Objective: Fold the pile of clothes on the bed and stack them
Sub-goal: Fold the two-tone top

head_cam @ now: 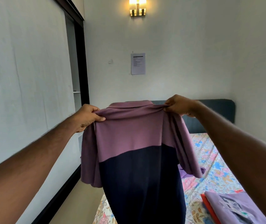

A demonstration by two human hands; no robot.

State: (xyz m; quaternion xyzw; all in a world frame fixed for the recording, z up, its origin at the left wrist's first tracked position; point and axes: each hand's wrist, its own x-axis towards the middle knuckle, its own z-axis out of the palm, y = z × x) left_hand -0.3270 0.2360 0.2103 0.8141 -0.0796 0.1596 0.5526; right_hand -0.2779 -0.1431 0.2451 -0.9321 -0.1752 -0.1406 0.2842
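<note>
Now the shirt (137, 151) hangs long axis straight down over the bed (210, 159), pinched at one shoulder by the left hand (87, 118) and at the other by the right hand (179, 105), level, neither nearer.

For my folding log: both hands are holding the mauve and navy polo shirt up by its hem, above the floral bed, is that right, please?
Not quite. The head view shows the left hand and right hand pinching the mauve and navy polo shirt at its shoulders, beside the collar, not the hem. It does hang above the floral bed.
</note>
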